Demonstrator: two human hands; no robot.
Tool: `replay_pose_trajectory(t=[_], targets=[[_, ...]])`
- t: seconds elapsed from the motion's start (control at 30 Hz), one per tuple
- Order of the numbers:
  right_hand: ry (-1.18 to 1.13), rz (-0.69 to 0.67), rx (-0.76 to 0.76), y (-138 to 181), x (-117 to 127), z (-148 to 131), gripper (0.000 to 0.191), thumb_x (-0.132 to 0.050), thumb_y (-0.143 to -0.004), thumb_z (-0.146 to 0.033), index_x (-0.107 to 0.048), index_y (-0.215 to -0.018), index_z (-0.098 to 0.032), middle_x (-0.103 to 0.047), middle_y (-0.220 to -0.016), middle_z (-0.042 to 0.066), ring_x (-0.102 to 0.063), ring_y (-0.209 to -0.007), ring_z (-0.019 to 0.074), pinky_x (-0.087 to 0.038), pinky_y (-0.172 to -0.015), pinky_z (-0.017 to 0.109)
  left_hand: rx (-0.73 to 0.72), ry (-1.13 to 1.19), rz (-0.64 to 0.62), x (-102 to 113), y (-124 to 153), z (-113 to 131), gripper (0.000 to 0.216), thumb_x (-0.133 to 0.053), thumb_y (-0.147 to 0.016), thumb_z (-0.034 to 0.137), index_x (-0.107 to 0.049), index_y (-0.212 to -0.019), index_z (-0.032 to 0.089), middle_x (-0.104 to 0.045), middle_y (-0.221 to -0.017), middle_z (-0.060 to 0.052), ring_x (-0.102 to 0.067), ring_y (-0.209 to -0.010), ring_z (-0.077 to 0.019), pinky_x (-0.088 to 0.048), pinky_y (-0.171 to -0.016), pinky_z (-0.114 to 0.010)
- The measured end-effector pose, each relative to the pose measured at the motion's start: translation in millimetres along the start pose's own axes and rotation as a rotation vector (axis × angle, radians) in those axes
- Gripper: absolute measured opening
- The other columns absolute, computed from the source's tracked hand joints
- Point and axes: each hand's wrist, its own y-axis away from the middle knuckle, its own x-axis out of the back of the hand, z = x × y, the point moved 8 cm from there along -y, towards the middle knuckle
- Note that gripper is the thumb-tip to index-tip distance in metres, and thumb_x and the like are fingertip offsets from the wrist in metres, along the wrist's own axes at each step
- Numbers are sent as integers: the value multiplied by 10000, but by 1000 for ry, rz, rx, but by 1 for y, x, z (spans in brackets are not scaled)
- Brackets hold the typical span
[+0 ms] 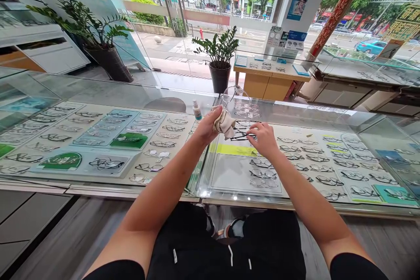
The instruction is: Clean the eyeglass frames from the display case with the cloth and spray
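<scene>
My left hand (207, 128) is closed around a bunched, cream-coloured cloth (224, 123) above the glass counter. To its right, my right hand (264, 139) pinches a pair of dark-framed eyeglasses (242, 134) by one side. The cloth is at the left end of the eyeglasses; whether it touches a lens I cannot tell. A small spray bottle (197, 110) with a white top and blue-green label stands on the counter, just behind my left hand. Behind the cloth are thin, clear round rims (235, 95), whose kind I cannot make out.
A glass display case (226, 179) spans the view, with several rows of eyeglasses inside. Beyond it are a potted plant (219, 68), a second potted plant (106, 54) at left, a wooden cabinet (271, 86) and glass doors. Another glass case (364, 72) stands at right.
</scene>
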Motion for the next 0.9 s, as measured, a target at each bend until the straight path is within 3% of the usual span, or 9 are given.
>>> replay_pose_trajectory(t=[0.17,0.57,0.9], targets=[[-2,-16,0,1,1,-4,127,-710,-1036,-283,-827,-1018,-235,-778,-1277,115,-601,-1237,350,-431,-1036,521,-24,-18,-48,-5,0,-3,488,-889,-863,589,-661,-805,161,-636,-696,-6,-624,-572,-140,-537,-568,-260],[-6,-28,20,0,-3,-7,100,-678,-1044,-223,-769,-1005,-235,-782,-1247,125,-592,-1202,344,-438,-1010,502,-5,-30,-13,-5,5,-8,450,-857,-918,563,-674,-774,177,-589,-649,-4,-618,-576,-156,-546,-580,-281],[-92,-22,64,3,11,-22,81,-652,-1065,-241,-712,-1012,-235,-783,-1230,113,-618,-1232,333,-426,-1054,492,-38,-27,-67,-11,5,-2,469,-840,-927,572,-648,-774,173,-600,-684,-1,-583,-569,-133,-496,-547,-260]])
